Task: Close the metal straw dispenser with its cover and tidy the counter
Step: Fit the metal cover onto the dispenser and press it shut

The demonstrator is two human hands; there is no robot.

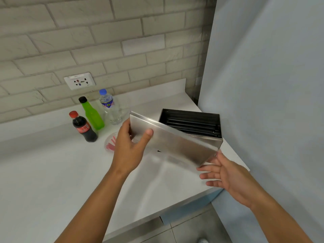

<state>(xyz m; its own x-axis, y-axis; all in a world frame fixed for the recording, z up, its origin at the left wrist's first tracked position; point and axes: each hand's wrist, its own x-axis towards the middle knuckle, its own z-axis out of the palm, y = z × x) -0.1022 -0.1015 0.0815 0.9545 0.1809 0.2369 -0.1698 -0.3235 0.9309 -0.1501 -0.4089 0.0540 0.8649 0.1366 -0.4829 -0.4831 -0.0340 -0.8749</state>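
left hand (128, 148) pinches flat brushed-steel cover (172, 140), thumb on top | right hand (228, 176) spread open at its lower corner, grip unclear | cover tilted above open steel straw dispenser (201, 128) at the white counter (52, 169) edge | closing unfinished; bottles, pink-strip dish (110, 142) remain

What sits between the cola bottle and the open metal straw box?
Head view: a clear plastic lid with red strips, the left hand, and the held steel cover.

Counter's (52, 172) front-left stretch left bare, three bottles (91, 116) and a plastic lid (109, 142) grouped near the back edge, open straw dispenser (191, 125) set against the right wall (263, 85), its top partly screened by the tilted cover (175, 141)
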